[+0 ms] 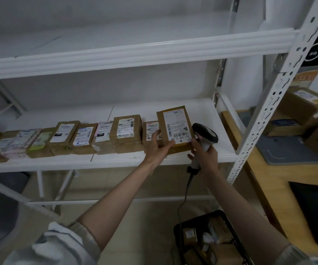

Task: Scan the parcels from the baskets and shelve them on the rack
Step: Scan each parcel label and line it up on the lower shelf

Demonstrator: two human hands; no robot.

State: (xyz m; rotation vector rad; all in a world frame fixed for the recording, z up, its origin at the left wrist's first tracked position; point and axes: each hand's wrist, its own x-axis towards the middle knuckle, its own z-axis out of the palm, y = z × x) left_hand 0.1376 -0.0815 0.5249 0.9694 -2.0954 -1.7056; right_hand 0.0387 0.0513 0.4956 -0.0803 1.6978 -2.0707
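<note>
Left hand (157, 145) holds a brown parcel (176, 127) at the right end of the row on the rack's (265, 104) middle shelf (116, 161): thumb lies across the lower left of its white label, the other fingers (155, 135) reach behind its left edge. Parcel stands tilted, label facing out, bottom edge down at the shelf front; can't tell if it fully rests on the shelf. Right hand (204, 156) has its fingers curled round the handle of a barcode scanner (205, 137), head just beside the parcel's right edge, one fingertip near the parcel's lower right corner. Scanner cable (183, 203) hangs down toward the floor. Shelf contents: a row of parcels (62, 138) runs left from the held one, mostly brown cardboard with white labels, a few lighter printed packs near the left end, all leaning back with labels up, packed side by side and touching. Upper shelf (135, 52) shows only its white board from below. Black basket (211, 240) on the floor at bottom right holds several more brown parcels, loosely piled; count unclear. Desk (269, 180) to the right of the rack carries stacked cardboard boxes (303, 109) and a grey mat (286, 152).
</note>
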